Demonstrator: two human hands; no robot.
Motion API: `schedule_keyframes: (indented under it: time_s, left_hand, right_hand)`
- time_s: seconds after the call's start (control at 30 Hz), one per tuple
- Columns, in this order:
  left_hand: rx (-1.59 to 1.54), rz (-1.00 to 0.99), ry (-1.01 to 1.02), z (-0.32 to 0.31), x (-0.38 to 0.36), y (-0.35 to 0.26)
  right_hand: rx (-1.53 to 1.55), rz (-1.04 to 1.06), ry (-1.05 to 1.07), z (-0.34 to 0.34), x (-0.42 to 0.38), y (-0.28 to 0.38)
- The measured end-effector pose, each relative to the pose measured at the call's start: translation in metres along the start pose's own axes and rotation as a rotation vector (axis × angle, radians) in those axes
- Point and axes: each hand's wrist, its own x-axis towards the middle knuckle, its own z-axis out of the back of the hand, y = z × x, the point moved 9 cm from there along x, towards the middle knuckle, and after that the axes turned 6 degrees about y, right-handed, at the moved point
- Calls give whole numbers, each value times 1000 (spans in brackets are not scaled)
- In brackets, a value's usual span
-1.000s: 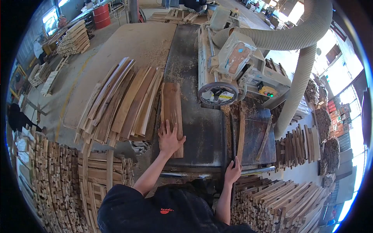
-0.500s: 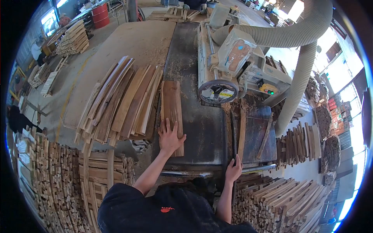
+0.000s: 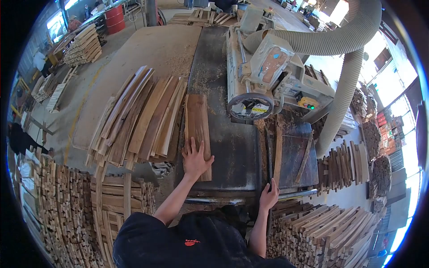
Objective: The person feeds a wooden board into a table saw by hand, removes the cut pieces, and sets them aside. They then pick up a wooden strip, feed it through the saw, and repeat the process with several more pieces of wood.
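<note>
- While the machine's small green light glows, hardly anything shifts: the wide board and the hand on it keep the places they have a moment earlier.
- The left hand is open, fingers spread and palm down, pressing on the near part of the board rather than gripping around it. That unchanged contact suggests the board is being steadied, not pushed along.
- The board lies flat and lengthwise on the left side of the dark machine table, just beside the pile of boards, and apart from the handwheel.
- The right hand is partly closed, its fingers loosely curled at the dark bar near the table's front. Whether it grips the bar or only rests against it, I cannot tell.
- Beyond those fingers, a narrow strip of wood runs lengthwise just beside the bar, and a second, slanting strip lies farther right. Neither appears to be held.
- Sawdust is scattered over the far part of the table, and the ribbed hose arches over the right side of the machine. Whether the cutter is turning does not show.
- At the far end, a co-worker is beside other loose boards, well apart from both hands.
</note>
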Motion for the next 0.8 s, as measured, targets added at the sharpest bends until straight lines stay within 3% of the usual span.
schedule_keyframes:
  time_s: [0.8]
  left_hand:
    - [-30, 18, 17, 3, -1, -1]
  right_hand:
    - [5, -18, 21, -1, -1, -1]
